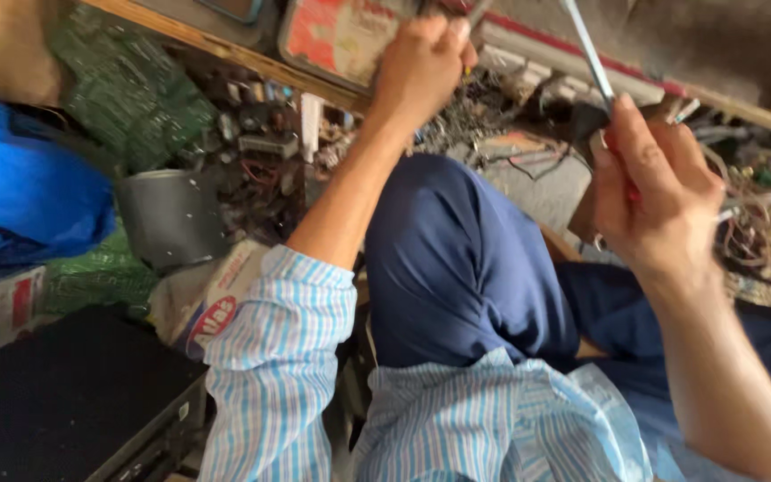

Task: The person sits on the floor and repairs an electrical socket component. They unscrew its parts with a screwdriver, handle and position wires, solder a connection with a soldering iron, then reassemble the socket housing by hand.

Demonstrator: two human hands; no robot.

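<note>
Head view, seated person, knees in dark blue trousers (457,259), striped blue-and-white shirt sleeves (278,357).

Right hand (658,192): grip closed around a slim tool with a dark handle and a long thin silver metal shaft (586,49), which points up and to the left out of the fist. A bit of red shows under the fingers (part of the handle, probably). Tool sits just in front of the right knee, above a tangle of loose coloured wires (760,223).

Left hand (421,67): reaches forward, grip curled shut on something small at the edge of a worn red-and-cream flat metal panel (336,36); fingers cover what is pinched, so I cannot tell exactly what it is.

Handling judgement: the tool looks light, stiff and narrow; the bare metal shaft would be slippery and pointed, so hold belongs on the thick dark handle, as it is now. The panel looks rigid with thin edges, best held by its rim.

Around: heap of green circuit boards (136,98), grey plastic bucket (167,214), blue plastic sack (20,196), printed cardboard box (225,303), black flat case (64,402) lower left, small electronic scrap (261,152) spread over the floor.
</note>
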